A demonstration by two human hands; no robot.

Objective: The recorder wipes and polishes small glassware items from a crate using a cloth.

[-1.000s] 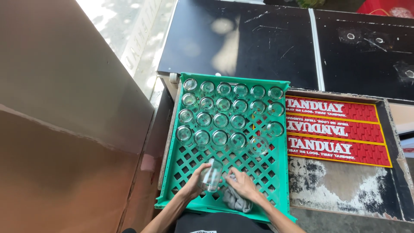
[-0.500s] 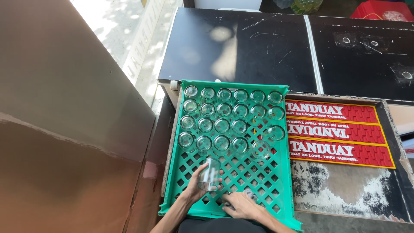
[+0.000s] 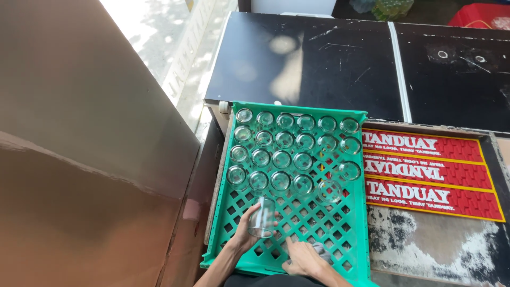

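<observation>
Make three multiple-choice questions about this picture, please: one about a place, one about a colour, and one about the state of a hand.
1. Where do the upturned glasses stand?
A. in the far part of the crate
B. on the black counter
C. on the red mats

2. What colour is the crate?
A. blue
B. green
C. yellow

3. What is the left hand doing?
A. lying flat on the counter
B. holding a clear glass
C. gripping a red mat

Answers:
1. A, because the rows of glasses fill the end of the crate farthest from the person, while the near end is mostly bare lattice.
2. B, because the lattice floor and the rim are green all over.
3. B, because the fingers wrap around one glass above the crate floor, while the right hand rests low on the lattice beside a grey cloth.
</observation>
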